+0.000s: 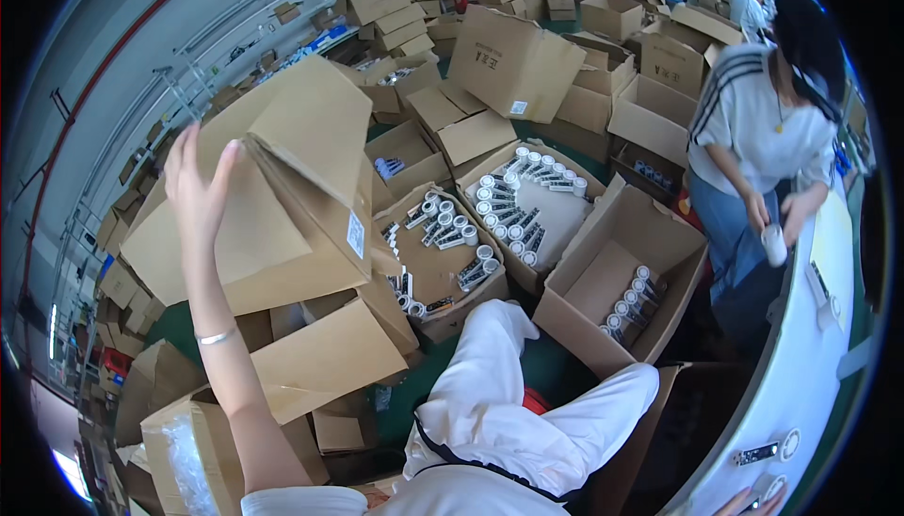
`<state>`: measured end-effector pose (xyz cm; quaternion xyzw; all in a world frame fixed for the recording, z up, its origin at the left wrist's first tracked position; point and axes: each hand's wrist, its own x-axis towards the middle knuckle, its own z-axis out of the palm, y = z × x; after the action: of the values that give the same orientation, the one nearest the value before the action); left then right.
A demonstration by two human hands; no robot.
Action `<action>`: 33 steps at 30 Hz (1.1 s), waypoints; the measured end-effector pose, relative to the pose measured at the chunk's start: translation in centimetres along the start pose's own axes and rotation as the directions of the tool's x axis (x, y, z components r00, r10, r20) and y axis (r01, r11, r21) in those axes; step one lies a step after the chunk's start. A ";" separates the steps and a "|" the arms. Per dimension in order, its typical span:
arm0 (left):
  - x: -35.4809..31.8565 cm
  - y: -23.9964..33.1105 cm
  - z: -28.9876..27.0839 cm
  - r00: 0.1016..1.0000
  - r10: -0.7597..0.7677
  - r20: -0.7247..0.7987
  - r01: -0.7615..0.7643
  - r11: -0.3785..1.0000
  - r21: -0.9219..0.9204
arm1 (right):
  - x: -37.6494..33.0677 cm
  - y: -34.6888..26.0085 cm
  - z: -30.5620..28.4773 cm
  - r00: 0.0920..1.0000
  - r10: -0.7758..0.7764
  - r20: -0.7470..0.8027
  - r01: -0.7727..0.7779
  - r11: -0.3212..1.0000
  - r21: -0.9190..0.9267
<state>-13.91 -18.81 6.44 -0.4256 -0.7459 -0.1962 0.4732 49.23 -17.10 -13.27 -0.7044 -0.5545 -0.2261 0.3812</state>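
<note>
My left hand [196,186] is raised at the left, fingers apart and holding nothing, in front of a large brown cardboard box [217,243] with its flaps up. Whether it touches the box I cannot tell. At the lower right edge my right hand [753,505], partly cut off, has its fingers around a round-headed white device [774,490] on the white table [716,478]. Just beyond lies another such device [789,444] with a dark, printed handle part. Open boxes in front hold several more, one carton [513,276] with rows around its edge.
At the right a co-worker [767,130] stands by the table, holding a white device [774,245]. A deep carton [584,281] with a few devices sits by my knees. Stacked cartons [395,22] fill the background. Plastic wrap [188,464] hangs from a box at lower left.
</note>
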 end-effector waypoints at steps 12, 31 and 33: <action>-9.0 1.5 -2.2 0.982 0.012 -0.187 -0.017 1.000 -0.026 | 0.0 -18.6 6.6 0.748 -0.548 0.375 0.217 0.736 0.642; -14.9 0.7 -2.6 0.911 0.053 -0.410 -0.107 0.988 -0.110 | -2.5 -27.4 12.7 0.342 -0.882 0.324 0.018 0.351 0.936; -13.7 1.8 -1.3 0.920 -0.042 -0.389 -0.105 0.931 -0.350 | -2.9 -26.3 13.6 0.376 -0.867 0.327 0.001 0.353 0.935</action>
<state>-9.10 -24.83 -5.12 -0.4703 -0.5803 -0.4038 0.5283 21.95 -5.61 -16.15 -0.2286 -0.8840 0.3094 0.2655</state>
